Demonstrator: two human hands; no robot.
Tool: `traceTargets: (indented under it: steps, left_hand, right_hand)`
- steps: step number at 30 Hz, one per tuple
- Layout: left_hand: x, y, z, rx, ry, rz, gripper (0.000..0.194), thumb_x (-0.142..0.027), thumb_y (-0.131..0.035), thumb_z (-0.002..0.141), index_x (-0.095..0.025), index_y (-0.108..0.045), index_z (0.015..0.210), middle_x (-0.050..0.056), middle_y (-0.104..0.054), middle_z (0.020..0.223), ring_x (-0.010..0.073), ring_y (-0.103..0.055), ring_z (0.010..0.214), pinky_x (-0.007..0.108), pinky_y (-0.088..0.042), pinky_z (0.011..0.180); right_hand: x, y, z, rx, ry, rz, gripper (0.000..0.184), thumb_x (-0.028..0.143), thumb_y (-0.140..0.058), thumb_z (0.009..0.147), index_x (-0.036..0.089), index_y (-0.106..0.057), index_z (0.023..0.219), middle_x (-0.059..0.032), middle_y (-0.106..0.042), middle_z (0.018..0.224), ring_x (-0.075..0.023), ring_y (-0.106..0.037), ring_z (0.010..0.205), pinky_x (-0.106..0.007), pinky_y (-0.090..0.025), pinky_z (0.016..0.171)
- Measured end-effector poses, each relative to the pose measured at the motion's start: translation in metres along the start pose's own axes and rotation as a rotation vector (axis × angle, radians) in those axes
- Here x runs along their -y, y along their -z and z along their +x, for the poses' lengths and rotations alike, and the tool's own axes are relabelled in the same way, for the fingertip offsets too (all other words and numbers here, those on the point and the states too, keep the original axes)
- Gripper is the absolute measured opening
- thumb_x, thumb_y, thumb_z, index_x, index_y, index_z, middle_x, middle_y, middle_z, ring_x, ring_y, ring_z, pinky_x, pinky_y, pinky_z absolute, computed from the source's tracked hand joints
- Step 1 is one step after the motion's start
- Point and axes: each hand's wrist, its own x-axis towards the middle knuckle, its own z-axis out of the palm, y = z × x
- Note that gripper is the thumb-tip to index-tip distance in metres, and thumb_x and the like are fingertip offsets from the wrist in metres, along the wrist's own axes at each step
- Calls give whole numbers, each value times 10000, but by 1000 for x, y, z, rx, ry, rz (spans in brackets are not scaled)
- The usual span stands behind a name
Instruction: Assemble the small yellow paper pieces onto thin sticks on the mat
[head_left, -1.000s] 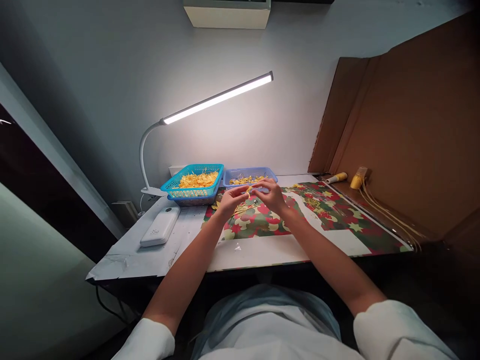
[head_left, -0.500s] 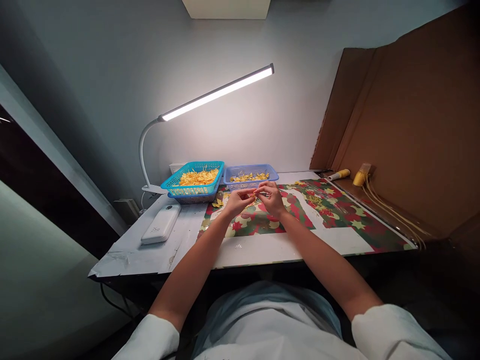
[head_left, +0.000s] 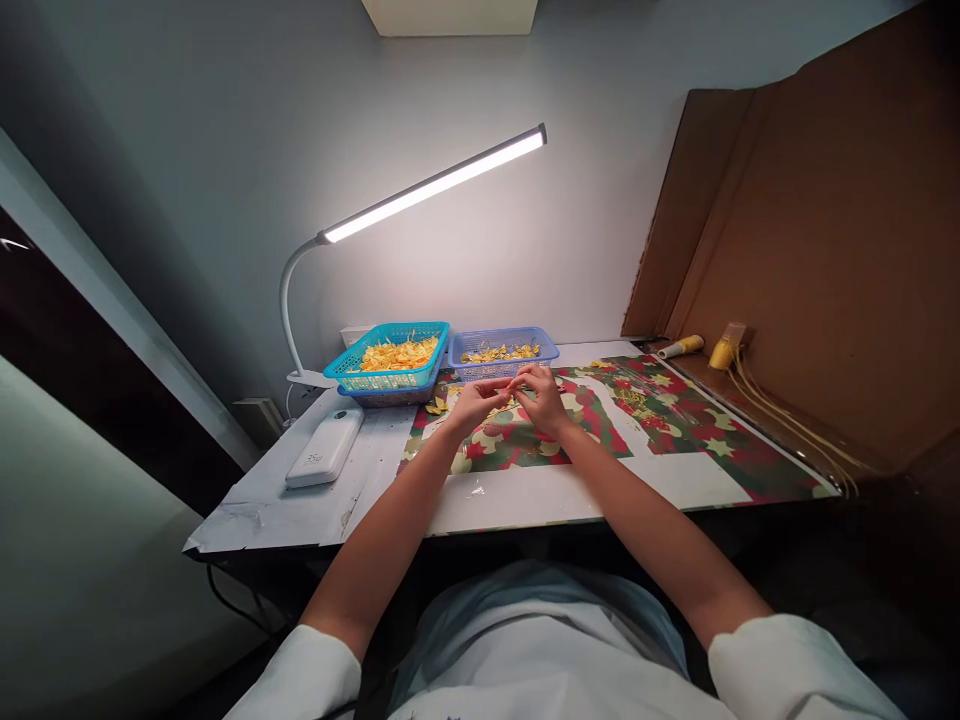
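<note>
Over the patterned sheet, my left hand [head_left: 478,404] and my right hand [head_left: 541,399] meet with fingertips pinched together. Whatever lies between them is too small to make out. Just behind the hands stands a blue-purple basket [head_left: 504,371] with yellow, leaf-like pieces [head_left: 499,353] inside. To its left, a teal basket [head_left: 386,381] holds a heap of thin yellow-orange pieces [head_left: 399,353] and rests on a darker blue basket [head_left: 386,398]. A few loose yellow pieces [head_left: 436,406] lie beside my left hand.
A white power bank [head_left: 325,450] sits on the left of the table. Above hangs the lit bar of a desk lamp [head_left: 435,187]. Cardboard [head_left: 810,230] rises at the right, near a white-and-yellow tube [head_left: 681,347] and a yellow item with cords [head_left: 724,352]. Fine golden bits [head_left: 637,400] lie on the camouflage sheet [head_left: 525,452].
The camera view has shifted very slightly. Both hands stay pinched together in nearly the same place, with only small finger movement.
</note>
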Motion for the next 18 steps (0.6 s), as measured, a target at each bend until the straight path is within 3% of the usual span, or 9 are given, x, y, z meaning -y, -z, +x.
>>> traceTargets:
  steps: [5, 10, 15, 18]
  left_hand:
    - [4, 4, 3, 27, -51, 51, 489, -330, -760, 611, -129, -711, 1053, 73, -709, 856, 117, -537, 661, 235, -412, 616]
    - [4, 6, 5, -63, -31, 224, 455, -244, -711, 601, -108, -716, 1035, -31, -552, 518, 47, -323, 459, 201, -239, 460]
    - [1, 18, 4, -146, -26, 323, 454, -232, -675, 607, -107, -713, 1042, -42, -499, 480, 49, -289, 446, 203, -200, 444]
    - [2, 23, 4, -166, -12, 367, 451, -240, -684, 601, -94, -717, 1027, -31, -512, 479, 59, -307, 448, 211, -221, 448]
  right_hand:
    - [4, -9, -1, 0, 7, -39, 152, 216, -494, 852, 212, -598, 740, -47, -594, 945, -225, -463, 953, -383, -348, 895]
    - [17, -5, 5, -153, -44, 100, 146, 258, -448, 873, 221, -552, 778, -44, -605, 896, -215, -509, 962, -374, -375, 891]
    - [14, 24, 22, -304, -209, 511, 207, 445, -439, 881, 241, -466, 857, -43, -636, 974, -132, -556, 713, -274, -465, 638]
    - [8, 54, 35, -420, -237, 686, 258, 508, -482, 853, 257, -424, 858, 10, -622, 817, -86, -526, 568, -224, -458, 544]
